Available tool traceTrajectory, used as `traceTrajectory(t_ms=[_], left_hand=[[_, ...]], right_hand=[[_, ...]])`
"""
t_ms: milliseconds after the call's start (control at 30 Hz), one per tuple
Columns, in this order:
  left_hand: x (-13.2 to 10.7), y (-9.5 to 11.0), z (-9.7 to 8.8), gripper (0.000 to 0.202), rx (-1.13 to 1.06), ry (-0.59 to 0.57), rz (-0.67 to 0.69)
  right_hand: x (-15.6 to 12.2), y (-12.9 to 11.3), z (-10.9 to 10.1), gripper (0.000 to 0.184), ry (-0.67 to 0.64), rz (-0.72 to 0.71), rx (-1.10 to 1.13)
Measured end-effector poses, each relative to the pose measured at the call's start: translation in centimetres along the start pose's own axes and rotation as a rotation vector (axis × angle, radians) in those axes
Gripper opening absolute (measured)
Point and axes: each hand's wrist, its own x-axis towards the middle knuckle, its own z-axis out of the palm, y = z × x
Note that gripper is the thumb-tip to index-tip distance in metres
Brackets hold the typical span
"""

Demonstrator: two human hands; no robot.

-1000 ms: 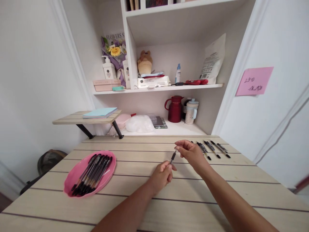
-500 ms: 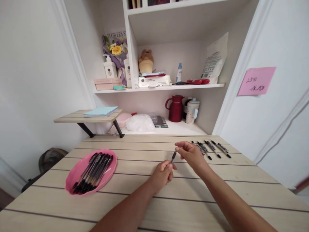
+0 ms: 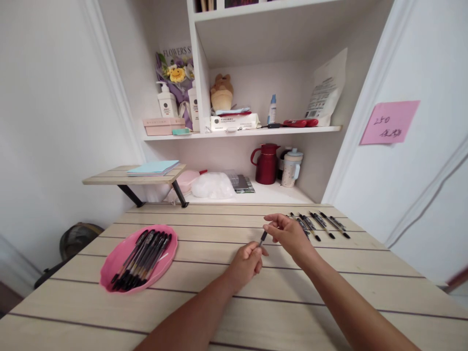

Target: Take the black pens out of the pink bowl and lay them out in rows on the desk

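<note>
My left hand (image 3: 245,265) is closed around the lower part of a pen (image 3: 263,237) with a black grip, held at a slant over the table. My right hand (image 3: 288,235) pinches at the pen's upper end with thumb and fingers, which hide the tip. Beyond my right hand, several black-capped pens (image 3: 321,224) lie in a row of small groups on the table. To the left, a pink plate (image 3: 109,263) with a wavy rim holds a pile of several black pens (image 3: 142,258) and a thin white stick (image 3: 163,257).
A small raised wooden stand (image 3: 109,176) bears light blue paper (image 3: 155,167) at the back left. Behind the table, a shelf unit holds a red jug (image 3: 266,165), a speckled cup (image 3: 290,169) and a white plastic bag (image 3: 213,186). A pink note (image 3: 390,123) sticks to the right wall.
My right hand's fingertips have shifted slightly down over the pen's upper end, covering the tip. My left hand keeps its hold on the pen.
</note>
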Motion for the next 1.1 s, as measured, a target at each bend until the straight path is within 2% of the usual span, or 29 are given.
traceTrajectory(t_ms=[200, 300, 467, 633, 767, 900, 1100], left_hand=[[-0.2, 0.4, -0.1, 0.031, -0.002, 0.002, 0.007], [-0.2, 0.4, 0.0, 0.031, 0.008, -0.011, 0.01], [-0.3, 0.5, 0.0, 0.03, 0.013, -0.025, 0.011], [-0.2, 0.5, 0.0, 0.03, 0.011, -0.011, 0.001], [-0.2, 0.5, 0.0, 0.032, 0.01, -0.01, 0.0], [-0.3, 0.5, 0.0, 0.033, 0.017, -0.006, 0.002], [-0.3, 0.6, -0.1, 0.032, 0.026, -0.019, -0.004]], right_hand=[[0.0, -0.2, -0.6, 0.036, -0.146, 0.132, 0.146], [0.2, 0.4, -0.7, 0.033, -0.167, 0.13, 0.176], [0.3, 0.7, -0.7, 0.027, -0.127, 0.113, 0.135], [0.2, 0.7, -0.9, 0.03, -0.216, 0.127, 0.196], [0.3, 0.9, -0.9, 0.027, -0.168, 0.129, 0.196], [0.3, 1.1, -0.8, 0.031, -0.203, 0.14, 0.218], [0.3, 1.3, -0.5, 0.026, -0.121, 0.099, 0.218]])
